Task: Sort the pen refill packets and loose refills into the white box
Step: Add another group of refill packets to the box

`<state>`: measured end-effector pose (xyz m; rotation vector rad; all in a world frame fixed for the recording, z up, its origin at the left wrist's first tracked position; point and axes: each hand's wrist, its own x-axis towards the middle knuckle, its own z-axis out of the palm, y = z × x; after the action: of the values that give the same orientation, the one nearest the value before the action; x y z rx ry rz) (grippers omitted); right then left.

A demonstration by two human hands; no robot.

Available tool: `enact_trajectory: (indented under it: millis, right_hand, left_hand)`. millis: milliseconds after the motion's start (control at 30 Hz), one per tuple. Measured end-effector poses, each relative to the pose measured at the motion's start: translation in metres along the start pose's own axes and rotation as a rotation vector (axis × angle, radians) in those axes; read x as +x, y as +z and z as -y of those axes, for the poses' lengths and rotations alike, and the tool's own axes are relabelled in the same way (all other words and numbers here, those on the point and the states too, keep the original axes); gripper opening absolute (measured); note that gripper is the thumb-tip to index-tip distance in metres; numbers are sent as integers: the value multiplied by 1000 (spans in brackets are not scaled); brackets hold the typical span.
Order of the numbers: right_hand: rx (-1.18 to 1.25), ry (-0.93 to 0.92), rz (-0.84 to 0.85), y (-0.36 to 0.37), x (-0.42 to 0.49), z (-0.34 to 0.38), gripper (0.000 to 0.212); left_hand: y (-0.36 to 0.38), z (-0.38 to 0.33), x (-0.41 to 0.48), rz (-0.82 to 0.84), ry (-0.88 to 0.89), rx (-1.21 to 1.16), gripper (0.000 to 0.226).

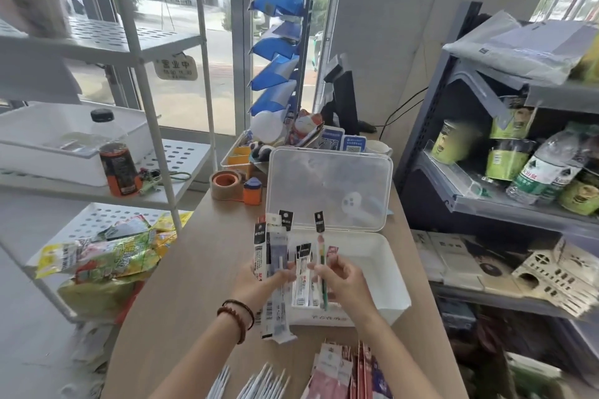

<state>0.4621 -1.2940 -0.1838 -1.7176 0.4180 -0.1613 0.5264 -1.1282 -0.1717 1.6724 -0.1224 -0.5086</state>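
Views: one only, the head camera, so no second view shares the scene.
Position: worn on the person's head, above the near end of the wooden counter point(201, 269).
Direction: forward and down along the counter, toward the glass shopfront point(181, 42) and the street.
Distance: close; both forearms enter from the bottom edge.
Lens: wide-angle; the white rack point(155, 113) at left and the grey shelving point(453, 152) at right lean outward.

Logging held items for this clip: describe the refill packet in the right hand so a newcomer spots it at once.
Find the open white plastic box with its clear lid raised on the wooden counter. Over its near left corner, the right hand pinches a slim clear packet with a green refill. Unlike the wider white-and-black packets in the left hand, it is single and green.
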Motion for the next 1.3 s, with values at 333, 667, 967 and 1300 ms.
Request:
enact_trajectory:
  millis: [333,667,967,1300]
  right_hand:
    - [-93,33,-147,-12,17,-12,23]
    - [-158,38,-112,3,31,-19,19]
    - [-522,76,-25,14,35,-26,39]
    - [-546,119,40,14,36,-22,47]
  left_hand:
    - [1,0,18,-50,49,-27,12]
    - [8,3,40,-93,74,12,23]
    - [7,9,48,-88,40,13,26]
    - [9,9,47,-88,74,89,27]
